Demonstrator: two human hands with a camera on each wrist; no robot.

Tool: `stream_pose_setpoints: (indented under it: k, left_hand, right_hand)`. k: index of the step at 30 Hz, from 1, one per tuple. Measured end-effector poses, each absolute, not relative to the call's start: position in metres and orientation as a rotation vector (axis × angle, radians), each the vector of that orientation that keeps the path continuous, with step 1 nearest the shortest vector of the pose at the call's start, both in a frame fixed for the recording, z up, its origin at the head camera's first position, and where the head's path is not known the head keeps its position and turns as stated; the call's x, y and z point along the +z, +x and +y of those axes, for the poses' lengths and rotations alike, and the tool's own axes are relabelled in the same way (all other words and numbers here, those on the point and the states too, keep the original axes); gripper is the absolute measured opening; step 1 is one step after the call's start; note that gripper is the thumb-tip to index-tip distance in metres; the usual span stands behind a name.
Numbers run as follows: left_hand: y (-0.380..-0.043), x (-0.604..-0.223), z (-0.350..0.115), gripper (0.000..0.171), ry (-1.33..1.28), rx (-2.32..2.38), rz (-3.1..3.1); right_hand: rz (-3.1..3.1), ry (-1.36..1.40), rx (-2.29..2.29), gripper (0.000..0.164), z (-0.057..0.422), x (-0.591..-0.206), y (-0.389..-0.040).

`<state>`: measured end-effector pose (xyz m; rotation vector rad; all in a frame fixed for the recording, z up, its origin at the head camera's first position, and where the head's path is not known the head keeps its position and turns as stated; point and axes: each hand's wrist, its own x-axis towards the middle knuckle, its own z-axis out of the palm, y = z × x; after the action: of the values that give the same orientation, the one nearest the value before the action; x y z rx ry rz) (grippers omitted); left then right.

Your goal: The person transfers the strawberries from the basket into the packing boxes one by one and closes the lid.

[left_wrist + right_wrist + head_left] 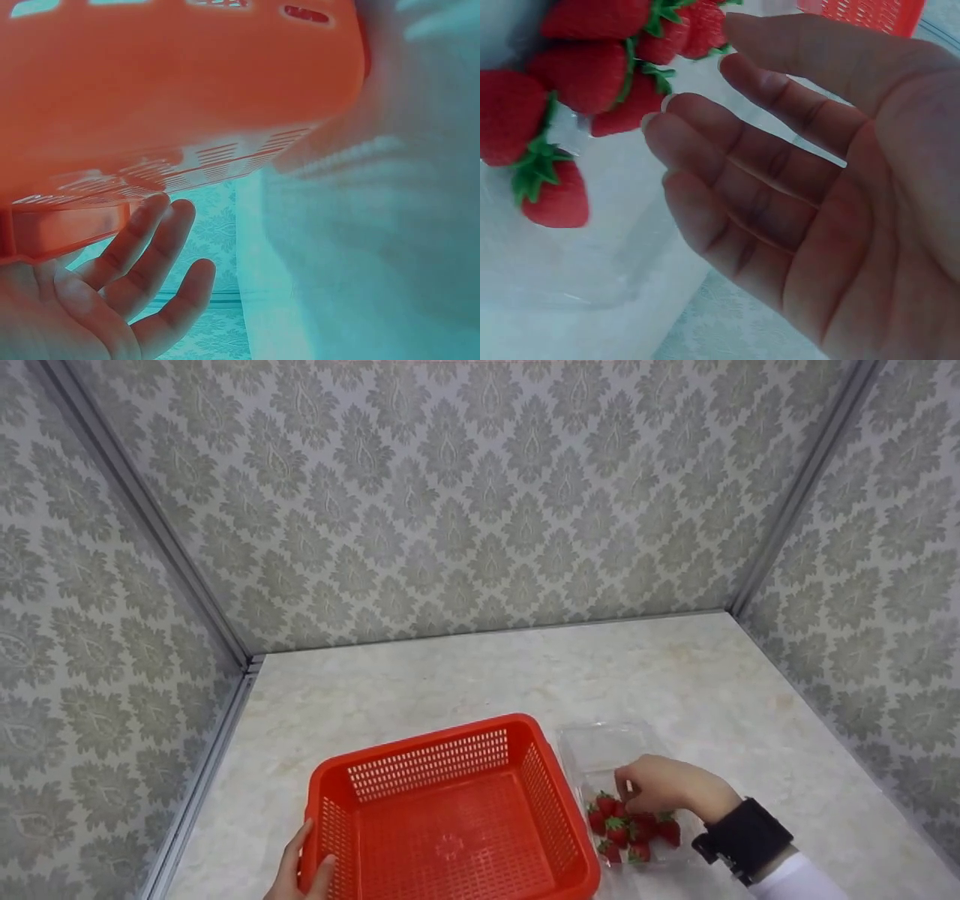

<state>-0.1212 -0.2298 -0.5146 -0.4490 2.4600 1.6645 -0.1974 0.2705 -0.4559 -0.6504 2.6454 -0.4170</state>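
A red plastic basket [427, 740] with slotted sides stands on the table, with nothing in it. My left hand [289, 879] grips its left rim, thumb over the inner side and fingers outside. Under the rim in the left wrist view, the fingers of the left hand [124, 292] lie loosely bent against the slotted wall. Right of the basket, a clear plastic box [604, 744] holds several red strawberries [617, 832] with green leaves. My right hand [671, 786] hovers over them. In the right wrist view the right hand [810, 187] is relaxed, fingertips near the strawberries [577, 75], holding nothing.
The pale marbled table [360, 697] reaches back to a patterned wall [472, 510]. Similar panels [90, 660] stand on both sides, with grey metal strips along the corners. A black band [750, 836] is on the right wrist.
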Motion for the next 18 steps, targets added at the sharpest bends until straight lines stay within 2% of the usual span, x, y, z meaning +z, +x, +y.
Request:
stream_pose_setpoints:
  k: [9,14,18]
  left_hand:
    - [-0.117,-0.511,-0.227,0.076,-0.437,1.635,2.477]
    - [-0.118,-0.510,-0.225,0.078,-0.427,1.632,2.484]
    - [-0.117,-0.509,-0.226,0.077,-0.429,1.613,2.505]
  right_hand:
    - [2.754,-0.932,-0.335,0.007,0.235,-0.401,-0.215]
    - [2.733,-1.135,-0.333,0.006,0.193,-0.375,-0.220]
    - [2.668,-1.283,-0.260,0.011,0.150,-0.369,-0.221]
